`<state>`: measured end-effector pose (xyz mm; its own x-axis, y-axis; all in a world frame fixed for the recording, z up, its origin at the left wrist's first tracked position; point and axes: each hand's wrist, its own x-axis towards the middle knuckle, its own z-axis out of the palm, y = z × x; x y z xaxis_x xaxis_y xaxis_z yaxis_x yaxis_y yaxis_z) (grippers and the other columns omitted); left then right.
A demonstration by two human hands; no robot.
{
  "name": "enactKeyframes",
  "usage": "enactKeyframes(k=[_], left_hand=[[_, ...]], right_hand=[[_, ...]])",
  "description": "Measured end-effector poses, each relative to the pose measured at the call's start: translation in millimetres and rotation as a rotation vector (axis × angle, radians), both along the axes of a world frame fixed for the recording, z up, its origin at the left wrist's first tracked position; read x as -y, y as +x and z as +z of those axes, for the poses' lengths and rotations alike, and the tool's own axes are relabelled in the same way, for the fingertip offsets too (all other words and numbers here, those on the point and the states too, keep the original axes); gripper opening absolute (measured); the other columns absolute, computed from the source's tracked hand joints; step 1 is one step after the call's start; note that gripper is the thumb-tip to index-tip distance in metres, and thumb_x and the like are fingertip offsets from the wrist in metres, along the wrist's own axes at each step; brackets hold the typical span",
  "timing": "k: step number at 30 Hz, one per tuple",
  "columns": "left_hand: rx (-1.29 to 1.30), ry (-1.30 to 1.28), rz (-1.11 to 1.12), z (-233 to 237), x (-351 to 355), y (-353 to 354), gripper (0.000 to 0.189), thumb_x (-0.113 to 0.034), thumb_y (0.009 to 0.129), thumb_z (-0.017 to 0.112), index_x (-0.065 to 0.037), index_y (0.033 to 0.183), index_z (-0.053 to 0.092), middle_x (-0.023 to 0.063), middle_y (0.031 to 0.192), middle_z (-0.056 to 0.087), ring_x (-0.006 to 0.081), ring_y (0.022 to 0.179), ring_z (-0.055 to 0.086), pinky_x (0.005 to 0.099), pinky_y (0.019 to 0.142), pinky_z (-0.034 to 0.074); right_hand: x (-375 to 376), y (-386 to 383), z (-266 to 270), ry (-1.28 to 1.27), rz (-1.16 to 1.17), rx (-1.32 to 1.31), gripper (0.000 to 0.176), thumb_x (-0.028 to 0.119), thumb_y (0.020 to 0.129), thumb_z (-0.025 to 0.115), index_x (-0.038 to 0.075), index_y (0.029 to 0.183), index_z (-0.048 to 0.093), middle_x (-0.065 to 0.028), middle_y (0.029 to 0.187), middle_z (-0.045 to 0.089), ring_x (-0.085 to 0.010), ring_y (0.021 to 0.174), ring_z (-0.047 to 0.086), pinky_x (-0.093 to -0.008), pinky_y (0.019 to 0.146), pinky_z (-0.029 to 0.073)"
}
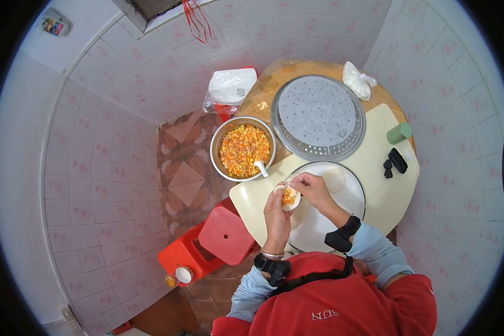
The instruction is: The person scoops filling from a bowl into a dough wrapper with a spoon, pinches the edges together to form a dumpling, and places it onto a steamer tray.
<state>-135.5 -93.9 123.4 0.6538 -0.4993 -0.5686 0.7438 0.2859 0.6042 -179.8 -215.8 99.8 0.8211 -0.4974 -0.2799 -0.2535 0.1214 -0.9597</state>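
My left hand (276, 217) cups a round dough wrapper (289, 206) with orange and yellow chopped filling showing in its middle. My right hand (316, 193) pinches the wrapper's upper right edge, fingers closed on the dough. Both hands are above a large white round tray (350, 204) with a dark rim. Another pale, thin wrapper (334, 179) lies on that tray, to the right of my right hand. Left of the tray is a metal bowl (214, 147) of diced orange and yellow filling (243, 148), with a white spoon handle (261, 168) sticking out.
A perforated metal steamer tray (319, 115) sits at the back of the round table. Around it are a white plastic bag (358, 81), a green canister (399, 133) and small black items (396, 161). Red stools (225, 232) stand left, one bearing a white cup (183, 274).
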Motion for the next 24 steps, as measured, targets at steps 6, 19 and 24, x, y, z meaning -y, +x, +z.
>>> enactKeyframes(k=[6,19,24], left_hand=[[0.027,0.072,0.022,-10.9,1.8,-1.1,0.029,-0.017,0.093,0.049,-0.003,0.119,0.05,0.0054,0.106,0.057,0.0132,0.092,0.059,0.0281,0.071,0.054],[0.052,0.154,-0.049,-11.2,8.4,-0.4,0.016,-0.018,0.092,0.052,-0.007,0.103,0.054,0.0032,0.098,0.059,0.0111,0.09,0.057,0.0316,0.072,0.052],[0.054,0.133,-0.073,-9.3,9.9,-0.5,0.019,-0.019,0.092,0.052,-0.006,0.105,0.054,0.0035,0.098,0.059,0.0114,0.088,0.058,0.0312,0.071,0.053]], right_hand=[[-5.8,-1.5,-1.7,0.001,-0.034,0.031,0.016,0.014,0.081,0.064,-0.002,0.085,0.062,-0.0054,0.08,0.065,-0.0103,0.072,0.06,-0.0237,0.067,0.049],[-9.6,-5.7,-3.9,-0.108,-0.068,0.085,0.014,0.01,0.082,0.063,-0.001,0.09,0.061,-0.0088,0.083,0.065,-0.0123,0.074,0.062,-0.0248,0.067,0.049],[-8.7,-6.8,-4.9,-0.095,-0.11,0.079,0.014,0.01,0.082,0.063,-0.001,0.089,0.061,-0.0089,0.083,0.065,-0.0131,0.075,0.062,-0.0255,0.068,0.05]])
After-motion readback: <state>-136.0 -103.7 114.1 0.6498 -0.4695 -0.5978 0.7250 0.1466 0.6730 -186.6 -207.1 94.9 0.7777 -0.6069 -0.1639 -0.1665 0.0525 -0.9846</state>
